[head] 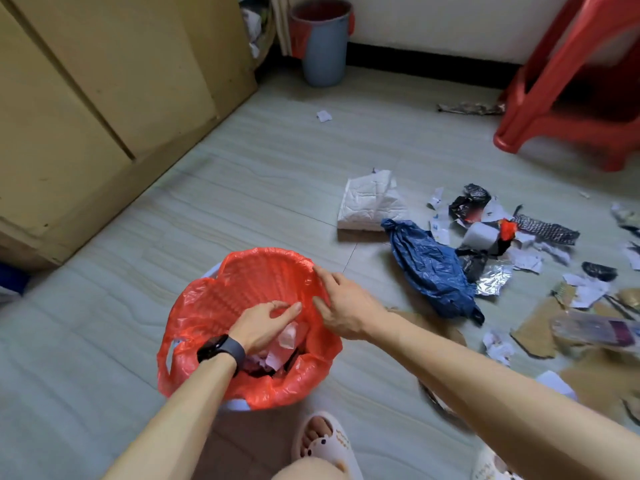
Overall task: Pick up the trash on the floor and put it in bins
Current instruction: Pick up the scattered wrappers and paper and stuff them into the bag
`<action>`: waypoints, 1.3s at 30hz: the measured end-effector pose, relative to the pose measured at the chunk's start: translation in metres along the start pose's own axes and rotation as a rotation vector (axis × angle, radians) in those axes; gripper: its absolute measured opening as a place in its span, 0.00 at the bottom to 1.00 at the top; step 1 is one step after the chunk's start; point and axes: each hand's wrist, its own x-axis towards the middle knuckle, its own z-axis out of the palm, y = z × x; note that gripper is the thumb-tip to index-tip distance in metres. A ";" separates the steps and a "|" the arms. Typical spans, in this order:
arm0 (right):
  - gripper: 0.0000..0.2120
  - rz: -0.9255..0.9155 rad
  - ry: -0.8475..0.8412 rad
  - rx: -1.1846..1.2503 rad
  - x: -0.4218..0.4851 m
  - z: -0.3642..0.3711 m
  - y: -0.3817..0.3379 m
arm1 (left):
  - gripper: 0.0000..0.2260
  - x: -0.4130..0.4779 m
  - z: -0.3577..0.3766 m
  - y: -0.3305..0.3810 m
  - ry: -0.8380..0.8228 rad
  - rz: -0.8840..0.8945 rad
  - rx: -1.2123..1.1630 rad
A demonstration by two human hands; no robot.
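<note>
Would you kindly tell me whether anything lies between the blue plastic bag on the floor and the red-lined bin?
Nothing visible does: bare floor separates the blue plastic bag from the red-lined bin; only the right hand sits at that rim.

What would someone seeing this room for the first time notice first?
The red-lined bin stands out first, low in the middle, with paper scraps inside. To its right, the floor is littered, chiefly with a crumpled blue plastic bag and a folded white sheet. A red plastic stool stands at upper right.
</note>
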 end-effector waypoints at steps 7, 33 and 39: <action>0.24 -0.021 0.017 -0.468 -0.054 -0.104 0.025 | 0.12 -0.037 -0.049 0.087 0.111 0.176 0.104; 0.36 0.780 0.107 0.201 -0.266 0.024 0.330 | 0.26 -0.013 0.306 0.225 -0.297 0.227 0.270; 0.27 0.849 0.087 0.016 -0.234 0.075 0.345 | 0.11 0.010 0.335 0.212 -0.264 0.139 0.158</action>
